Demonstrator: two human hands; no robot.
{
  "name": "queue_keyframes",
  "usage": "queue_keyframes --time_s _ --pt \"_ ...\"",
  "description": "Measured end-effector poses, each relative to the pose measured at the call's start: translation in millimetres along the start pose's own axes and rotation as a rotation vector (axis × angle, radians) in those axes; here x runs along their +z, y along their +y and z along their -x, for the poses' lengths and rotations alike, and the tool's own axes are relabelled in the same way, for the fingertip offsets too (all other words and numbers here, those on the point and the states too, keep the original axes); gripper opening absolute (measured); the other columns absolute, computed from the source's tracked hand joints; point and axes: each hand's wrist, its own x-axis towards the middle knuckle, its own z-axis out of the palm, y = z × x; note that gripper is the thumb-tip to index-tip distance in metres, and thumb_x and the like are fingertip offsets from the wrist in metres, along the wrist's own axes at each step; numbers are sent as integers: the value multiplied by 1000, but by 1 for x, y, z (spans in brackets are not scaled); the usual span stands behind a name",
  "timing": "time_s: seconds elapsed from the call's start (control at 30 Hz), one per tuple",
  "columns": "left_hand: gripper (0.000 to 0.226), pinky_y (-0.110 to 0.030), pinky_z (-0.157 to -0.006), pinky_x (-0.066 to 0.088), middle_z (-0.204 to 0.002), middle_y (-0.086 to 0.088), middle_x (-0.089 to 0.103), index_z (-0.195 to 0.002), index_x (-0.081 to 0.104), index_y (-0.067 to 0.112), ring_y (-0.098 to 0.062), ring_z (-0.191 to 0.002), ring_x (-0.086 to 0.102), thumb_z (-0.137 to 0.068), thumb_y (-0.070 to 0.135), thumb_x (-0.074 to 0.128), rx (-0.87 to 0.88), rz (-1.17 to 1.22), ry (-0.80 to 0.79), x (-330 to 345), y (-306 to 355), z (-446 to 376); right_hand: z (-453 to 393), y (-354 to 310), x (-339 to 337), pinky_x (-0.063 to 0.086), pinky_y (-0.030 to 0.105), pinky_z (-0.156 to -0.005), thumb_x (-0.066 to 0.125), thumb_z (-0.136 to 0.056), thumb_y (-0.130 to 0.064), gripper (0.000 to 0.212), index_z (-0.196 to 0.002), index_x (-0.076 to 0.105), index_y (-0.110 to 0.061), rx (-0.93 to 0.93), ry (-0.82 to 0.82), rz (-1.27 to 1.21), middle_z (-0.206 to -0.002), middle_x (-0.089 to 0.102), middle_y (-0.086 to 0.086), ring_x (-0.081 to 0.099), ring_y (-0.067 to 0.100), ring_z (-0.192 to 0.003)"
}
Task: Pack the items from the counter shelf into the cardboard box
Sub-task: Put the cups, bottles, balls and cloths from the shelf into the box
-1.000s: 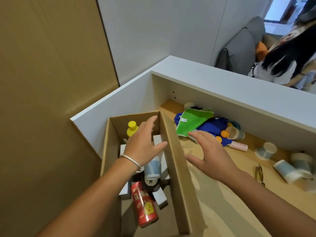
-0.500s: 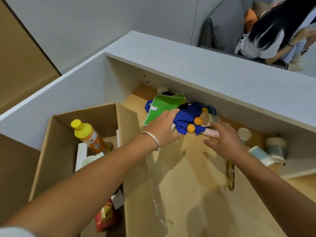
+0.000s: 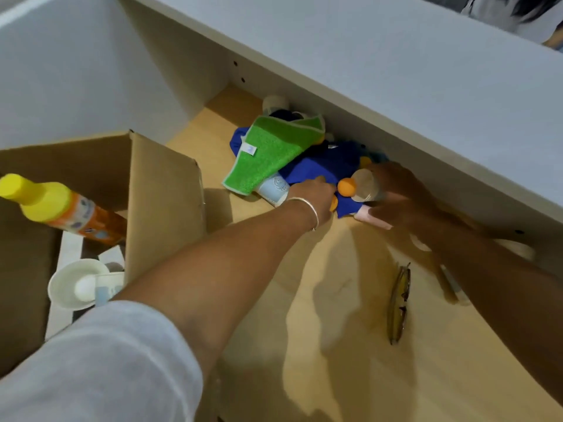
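Note:
On the wooden shelf floor (image 3: 304, 345) a pile lies against the back wall: a green cloth (image 3: 274, 150) over a blue cloth (image 3: 320, 166), a light blue paper cup (image 3: 274, 190), orange balls (image 3: 346, 187) and a pink tube (image 3: 376, 221). My left hand (image 3: 313, 196), with a bracelet on the wrist, has its fingers curled on the edge of the blue cloth. My right hand (image 3: 399, 193), blurred, grips a tan paper cup (image 3: 365, 185) lying on its side. The cardboard box (image 3: 164, 193) stands open at the left.
Inside the box are an orange bottle with a yellow cap (image 3: 61, 208) and a white cup (image 3: 76, 283). Folded yellow-lens glasses (image 3: 399, 303) lie on the shelf floor. The grey counter top (image 3: 396, 71) overhangs the pile. A pale cup (image 3: 518, 250) sits behind my right forearm.
Both hands moved from the box rim into the shelf. The left settled on the blue cloth, the right reached under the overhang and closed on the tan cup. The camera leaned in and down.

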Motion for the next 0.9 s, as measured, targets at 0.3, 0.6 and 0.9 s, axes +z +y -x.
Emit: queue_keyframes --time_s 0.3,0.6,0.9 --pt "43 -39 -84 44 -127 -10 41 -125 52 15 -29 -115 46 -86 31 62 -56 -47 64 10 5 8 6 9 21 45 39 -86 80 -69 -30 58 -117 55 -9 74 81 -1 -114 58 15 55 33 -104" --pt "43 -37 -77 46 -119 -5 49 -115 59 22 -26 -109 50 -77 39 69 17 88 253 -66 -27 109 52 -11 26 50 38 -67 70 -76 -41 35 -98 51 -21 251 209 -261 -90 62 5 58 24 -76" --pt "41 -32 -81 47 -109 6 55 -108 63 28 -13 -98 55 -71 40 77 -44 336 574 -122 -123 261 112 -97 15 47 36 -70 78 -71 -36 52 -112 46 -41 -17 438 -476 -106 57 -14 56 12 -94"
